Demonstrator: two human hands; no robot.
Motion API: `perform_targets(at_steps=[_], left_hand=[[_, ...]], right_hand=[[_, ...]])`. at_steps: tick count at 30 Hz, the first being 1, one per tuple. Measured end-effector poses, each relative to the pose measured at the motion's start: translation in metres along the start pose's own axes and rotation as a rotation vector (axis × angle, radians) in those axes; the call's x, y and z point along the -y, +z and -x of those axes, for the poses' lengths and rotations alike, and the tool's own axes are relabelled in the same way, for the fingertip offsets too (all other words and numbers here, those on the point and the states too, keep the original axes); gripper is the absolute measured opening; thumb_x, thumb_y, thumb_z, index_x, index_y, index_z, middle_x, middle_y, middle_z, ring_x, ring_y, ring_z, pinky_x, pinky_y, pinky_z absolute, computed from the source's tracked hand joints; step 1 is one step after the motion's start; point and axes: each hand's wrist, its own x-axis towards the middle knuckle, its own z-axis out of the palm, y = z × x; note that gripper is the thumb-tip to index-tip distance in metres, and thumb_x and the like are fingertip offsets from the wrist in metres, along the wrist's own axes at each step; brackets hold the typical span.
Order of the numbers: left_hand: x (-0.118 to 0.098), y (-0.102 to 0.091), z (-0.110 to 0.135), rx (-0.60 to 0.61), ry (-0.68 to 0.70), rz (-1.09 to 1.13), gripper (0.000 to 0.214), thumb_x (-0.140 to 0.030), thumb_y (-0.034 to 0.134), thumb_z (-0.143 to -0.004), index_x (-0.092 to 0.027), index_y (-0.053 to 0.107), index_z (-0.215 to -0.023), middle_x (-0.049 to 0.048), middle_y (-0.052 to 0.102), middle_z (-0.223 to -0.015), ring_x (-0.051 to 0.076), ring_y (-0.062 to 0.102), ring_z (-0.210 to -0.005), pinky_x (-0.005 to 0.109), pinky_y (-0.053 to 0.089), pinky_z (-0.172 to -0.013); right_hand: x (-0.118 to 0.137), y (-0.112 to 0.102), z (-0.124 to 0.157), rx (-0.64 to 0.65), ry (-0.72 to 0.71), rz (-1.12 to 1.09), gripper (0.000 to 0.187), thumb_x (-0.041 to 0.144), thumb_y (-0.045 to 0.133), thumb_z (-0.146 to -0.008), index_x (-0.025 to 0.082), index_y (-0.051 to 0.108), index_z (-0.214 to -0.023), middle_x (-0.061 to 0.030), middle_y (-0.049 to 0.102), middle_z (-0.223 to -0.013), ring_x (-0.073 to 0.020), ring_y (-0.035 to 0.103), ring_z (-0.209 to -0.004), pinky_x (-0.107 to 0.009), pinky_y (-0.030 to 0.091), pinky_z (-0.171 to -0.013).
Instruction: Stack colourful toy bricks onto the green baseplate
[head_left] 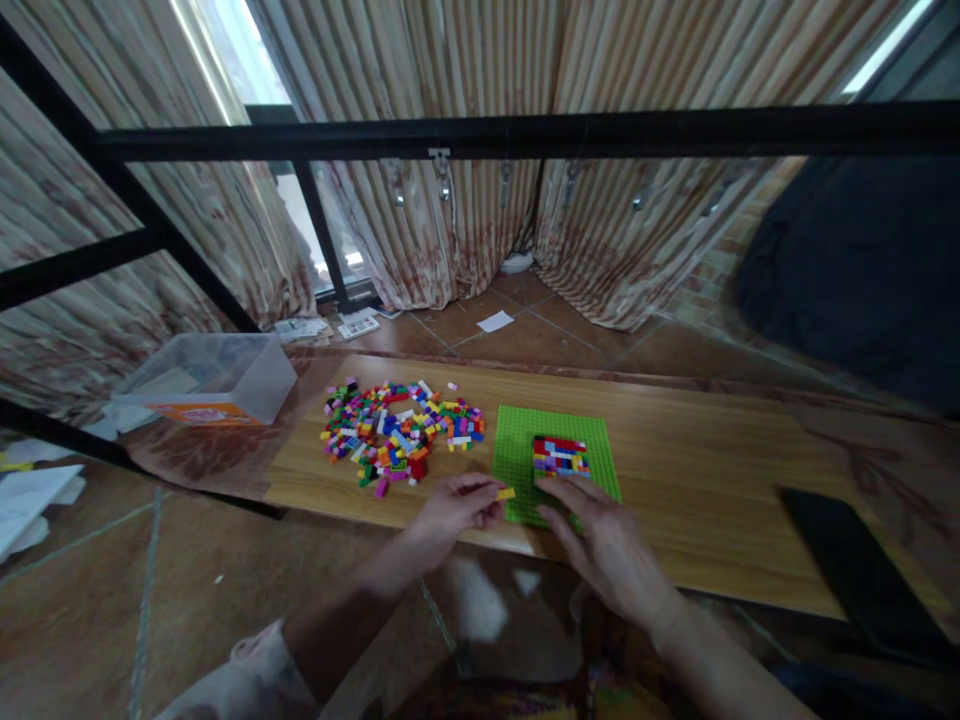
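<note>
Wooden tabletop (712,470) under us, striped curtains (465,230) behind. Our left hand (450,512) pinches a small yellow brick (506,493) betw. thumb & fingertips, right at the near-left edge of the green baseplate (517,450). Our right hand (600,545) is unclenched, fingers spread flat on the plate's near edge, gripping nothing. Just beyond its fingertips: a patch of red, blue & white bricks (560,456) on the plate. Left of the plate, a loose pile of mixed-colour bricks (394,430). Further left, a clear plastic box (225,375). Far right, a flat black slab (847,570); can't tell what it is.
</note>
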Motion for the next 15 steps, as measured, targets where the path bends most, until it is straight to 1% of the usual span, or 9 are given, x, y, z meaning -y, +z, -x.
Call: perform_targets(at_steps=[2,4,5,7,9,10,12,15], left_hand=[[0.002,0.012,0.004,0.061,-0.014,-0.051,0.032,-0.039,0.075,-0.066,-0.013,0.067,-0.083,0.001,0.063,-0.064,0.009,0.058,-0.059,0.021,0.045,-0.058],[0.007,0.022,0.006,0.089,-0.007,-0.075,0.03,-0.039,0.073,-0.067,-0.013,0.066,-0.081,0.0,0.062,-0.062,0.009,0.057,-0.057,0.022,0.045,-0.057],[0.01,0.025,0.005,0.094,0.001,-0.088,0.028,-0.038,0.072,-0.068,-0.014,0.066,-0.081,-0.0002,0.062,-0.061,0.009,0.056,-0.056,0.022,0.045,-0.057],[0.018,0.03,0.001,0.096,0.02,-0.136,0.025,-0.037,0.068,-0.071,-0.014,0.065,-0.081,-0.0006,0.061,-0.06,0.01,0.056,-0.054,0.022,0.045,-0.055],[0.026,0.03,-0.005,0.075,0.045,-0.21,0.024,-0.037,0.064,-0.074,-0.015,0.065,-0.083,-0.0006,0.06,-0.061,0.011,0.056,-0.054,0.022,0.044,-0.053],[0.028,0.029,-0.007,0.056,0.066,-0.258,0.024,-0.037,0.061,-0.076,-0.015,0.065,-0.086,-0.0001,0.061,-0.064,0.011,0.057,-0.055,0.023,0.045,-0.053],[0.03,0.025,-0.011,0.01,0.138,-0.387,0.023,-0.035,0.057,-0.08,-0.017,0.065,-0.091,0.0013,0.063,-0.072,0.013,0.06,-0.061,0.024,0.046,-0.055],[0.026,0.02,-0.012,-0.04,0.31,-0.641,0.021,-0.03,0.054,-0.083,-0.019,0.066,-0.096,0.0044,0.066,-0.086,0.016,0.062,-0.076,0.027,0.048,-0.067]], right_hand=[[0.011,0.002,-0.001,0.092,-0.001,-0.084,0.025,0.025,0.05,-0.089,0.023,0.062,-0.111,-0.0068,0.066,-0.104,-0.0185,0.062,-0.095,-0.032,0.05,-0.083],[0.016,0.002,0.0,0.163,0.017,-0.136,0.019,0.023,0.049,-0.09,0.023,0.066,-0.097,-0.0049,0.066,-0.093,-0.0168,0.063,-0.086,-0.029,0.05,-0.077],[0.016,0.001,0.001,0.185,0.032,-0.148,0.019,0.023,0.048,-0.09,0.022,0.067,-0.091,-0.0041,0.066,-0.088,-0.016,0.062,-0.082,-0.028,0.049,-0.074],[0.011,-0.001,0.004,0.208,0.064,-0.143,0.021,0.022,0.047,-0.091,0.022,0.067,-0.085,-0.0032,0.065,-0.084,-0.0152,0.062,-0.078,-0.027,0.048,-0.071],[0.0,-0.004,0.008,0.214,0.089,-0.107,0.021,0.023,0.047,-0.09,0.023,0.068,-0.086,-0.0029,0.065,-0.084,-0.0155,0.062,-0.077,-0.027,0.048,-0.071],[-0.007,-0.005,0.009,0.196,0.104,-0.076,0.021,0.024,0.047,-0.09,0.023,0.068,-0.086,-0.0031,0.065,-0.085,-0.0159,0.061,-0.078,-0.027,0.048,-0.071],[-0.024,-0.006,0.013,0.119,0.139,0.002,0.021,0.027,0.048,-0.09,0.024,0.069,-0.087,-0.0043,0.065,-0.089,-0.0174,0.061,-0.08,-0.029,0.048,-0.072],[-0.047,-0.004,0.015,-0.024,0.183,0.084,0.022,0.031,0.05,-0.089,0.024,0.07,-0.086,-0.0061,0.065,-0.094,-0.0194,0.061,-0.084,-0.032,0.048,-0.075]])
